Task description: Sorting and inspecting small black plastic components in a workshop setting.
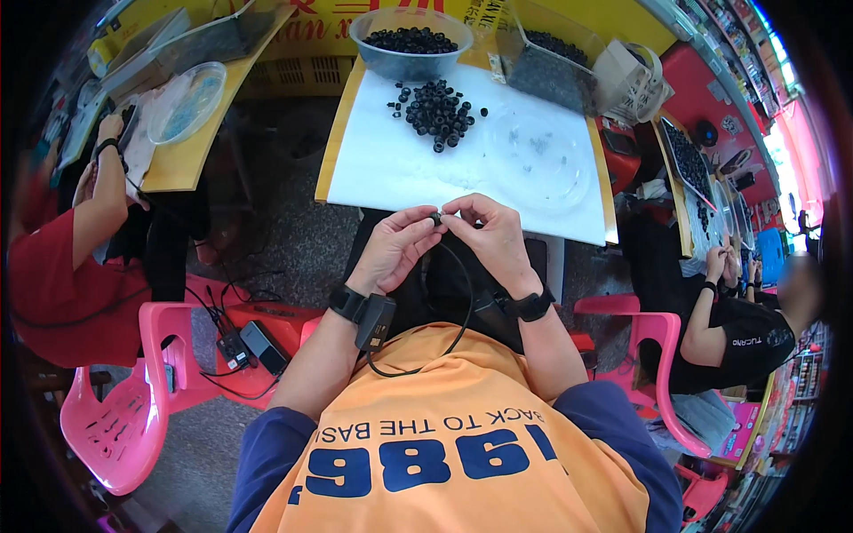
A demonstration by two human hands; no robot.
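Observation:
Just beyond the near edge of the table, both my hands meet in front of my body. My left hand (402, 249) pinches a small round black part (435, 218) between thumb and forefinger. Close against it, the thumb and forefinger of my right hand (494, 238) are pressed together; whatever they hold is too small to make out. On the white tabletop (373, 169) lies a loose heap of small black ring-like parts (437, 115). Behind the heap stands a translucent bowl (364, 40) filled with similar black parts.
A clear round plastic lid or dish (542, 160) lies on the table's right half. Beyond it are a clear rectangular bin (555, 80) with dark parts and a pale bag (631, 84). Co-workers sit left and right, near pink chairs (120, 426). A cable runs from my left wrist.

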